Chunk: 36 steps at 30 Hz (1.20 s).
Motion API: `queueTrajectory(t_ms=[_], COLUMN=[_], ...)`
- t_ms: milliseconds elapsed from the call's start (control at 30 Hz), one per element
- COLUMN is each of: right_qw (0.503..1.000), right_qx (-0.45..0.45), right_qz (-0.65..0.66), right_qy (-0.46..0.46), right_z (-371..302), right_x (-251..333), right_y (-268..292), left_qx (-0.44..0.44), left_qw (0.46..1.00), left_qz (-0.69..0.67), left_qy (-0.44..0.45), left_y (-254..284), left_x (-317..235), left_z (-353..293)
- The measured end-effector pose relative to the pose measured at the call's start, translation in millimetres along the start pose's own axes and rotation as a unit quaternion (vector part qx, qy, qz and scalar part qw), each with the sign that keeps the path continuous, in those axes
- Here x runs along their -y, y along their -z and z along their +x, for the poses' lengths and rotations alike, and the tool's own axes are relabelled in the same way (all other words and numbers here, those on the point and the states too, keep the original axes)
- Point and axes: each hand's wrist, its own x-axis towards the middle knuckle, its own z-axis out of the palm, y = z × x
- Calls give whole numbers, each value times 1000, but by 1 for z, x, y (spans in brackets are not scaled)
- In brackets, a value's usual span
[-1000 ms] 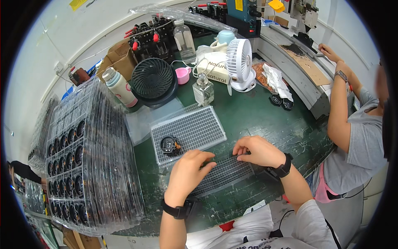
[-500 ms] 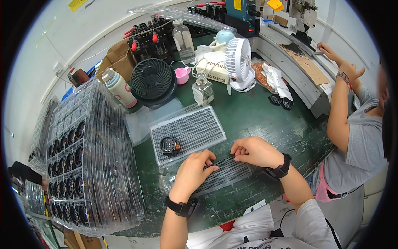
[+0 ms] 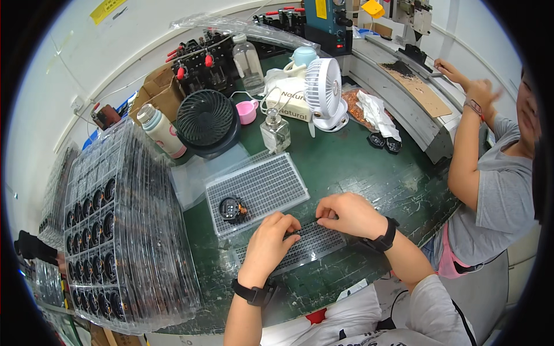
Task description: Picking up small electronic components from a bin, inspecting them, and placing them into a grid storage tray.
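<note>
Working over a dark grid tray (image 3: 306, 245) at six o'clock on the green table (image 3: 369, 173), the left hand (image 3: 268, 245) and right hand (image 3: 346, 213) press curled fingers onto it, apparently picking tiny parts. A white grid tray (image 3: 265, 187) with a black round part (image 3: 232, 209) lies just beyond, at eleven o'clock; any next pick calls for fine fingertip placement.

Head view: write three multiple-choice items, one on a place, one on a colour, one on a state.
1. Where does the round black part lie?
A. on the far grid tray
B. in the pink cup
C. on the white fan

2. What colour is the tabletop?
A. red
B. green
C. white

3. How are the left hand and right hand?
A. raised in the air
B. down on the near grid tray
C. holding a bottle

A: it sits at that tray's left corner.
B: bare green surface.
B: both rest on it.
</note>
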Motion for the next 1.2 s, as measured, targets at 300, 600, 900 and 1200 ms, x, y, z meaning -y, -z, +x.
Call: queueTrajectory(t_ms=[300, 600, 900, 1200], right_qw=[996, 986, 990, 992], right_qx=[-30, -62, -72, -49], right_qz=[-77, -133, -93, -88], right_qy=[22, 81, 81, 78], right_z=[-2, -3, -2, -2], right_x=[1, -5, -6, -10], right_y=[-4, -11, -13, -16], left_qx=[19, 41, 36, 28], left_qw=[1000, 999, 999, 999], left_qz=[-7, 4, 12, 16], left_qy=[-10, 29, 2, -4], left_y=[-1, 0, 1, 0], left_x=[-3, -7, -6, -5], left_z=[1, 0, 1, 0])
